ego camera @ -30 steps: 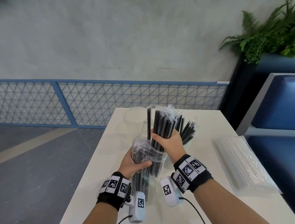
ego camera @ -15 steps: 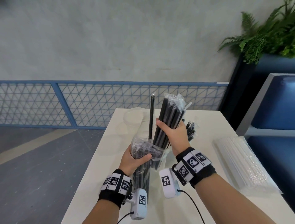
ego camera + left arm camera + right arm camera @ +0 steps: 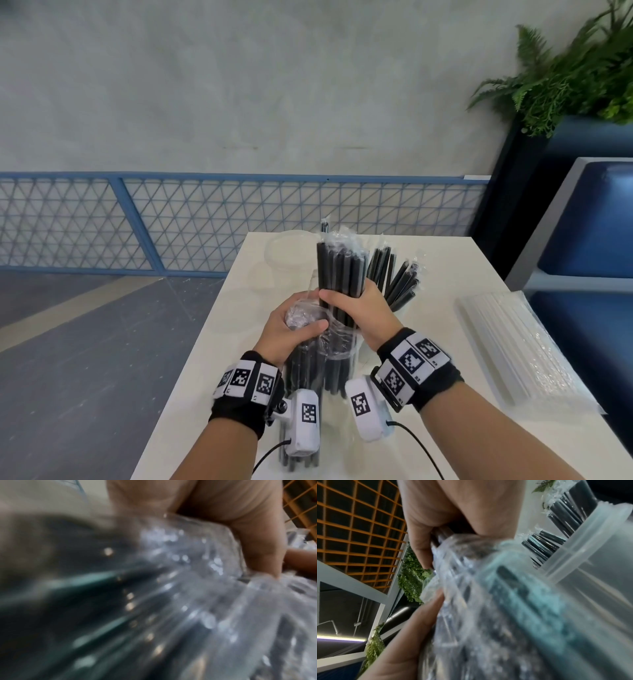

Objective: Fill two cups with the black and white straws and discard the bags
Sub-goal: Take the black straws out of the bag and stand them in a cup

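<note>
My right hand [image 3: 342, 299] grips a bundle of black straws [image 3: 339, 263] that stands upright out of a clear plastic bag [image 3: 329, 346]. My left hand [image 3: 301, 323] grips the crumpled bag just left of it, and more black straws hang inside the bag below. Behind my right hand stands a clear cup with black straws [image 3: 397, 277] in it; the right wrist view shows the cup [image 3: 590, 550] close by. An empty clear cup [image 3: 286, 251] stands at the far left of the white table [image 3: 452, 267]. In the left wrist view the bag [image 3: 188, 588] is blurred.
A sealed bag of white straws [image 3: 513, 346] lies along the table's right side. The table's left edge drops to a grey floor, with a blue mesh fence [image 3: 205, 219] behind. A dark planter with ferns [image 3: 565, 85] and a blue bench stand at the right.
My right hand lifted the straw bundle, then brought it back down and slightly left. My left hand slid up the bag, closer to my right hand.
</note>
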{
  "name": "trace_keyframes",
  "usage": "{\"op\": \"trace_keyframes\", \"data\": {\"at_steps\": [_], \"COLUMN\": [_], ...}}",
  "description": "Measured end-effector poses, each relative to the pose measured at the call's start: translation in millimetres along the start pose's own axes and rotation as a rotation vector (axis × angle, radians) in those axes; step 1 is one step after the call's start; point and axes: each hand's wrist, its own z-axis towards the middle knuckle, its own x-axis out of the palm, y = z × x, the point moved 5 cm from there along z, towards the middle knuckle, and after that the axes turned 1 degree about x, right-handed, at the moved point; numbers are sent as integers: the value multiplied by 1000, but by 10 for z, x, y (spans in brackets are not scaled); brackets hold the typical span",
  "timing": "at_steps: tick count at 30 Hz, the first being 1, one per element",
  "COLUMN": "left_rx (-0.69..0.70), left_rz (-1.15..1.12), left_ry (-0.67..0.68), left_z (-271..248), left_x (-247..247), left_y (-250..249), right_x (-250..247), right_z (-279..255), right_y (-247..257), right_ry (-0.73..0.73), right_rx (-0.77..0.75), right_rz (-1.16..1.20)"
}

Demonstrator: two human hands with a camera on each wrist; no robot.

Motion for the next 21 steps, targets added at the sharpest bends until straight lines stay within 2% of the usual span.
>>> {"op": "trace_keyframes", "data": {"at_steps": [3,6,13,21], "left_rx": [-26,6,16,20], "left_rz": [-28,-5,-1,39], "left_ry": [-19,-38,-65,-150], "left_z": [12,16,18,31], "left_x": [-34,-28,-36,-130], "left_y": [37,6,-63,-45], "right_x": [-94,-136,-149,-293], "right_z": [24,38,68,176], "right_y": [57,103,313,496], "right_ry": [-85,-158,-229,-364], "right_rx": [-26,-40,-119,-138], "right_rz": [77,125,124,319]}}
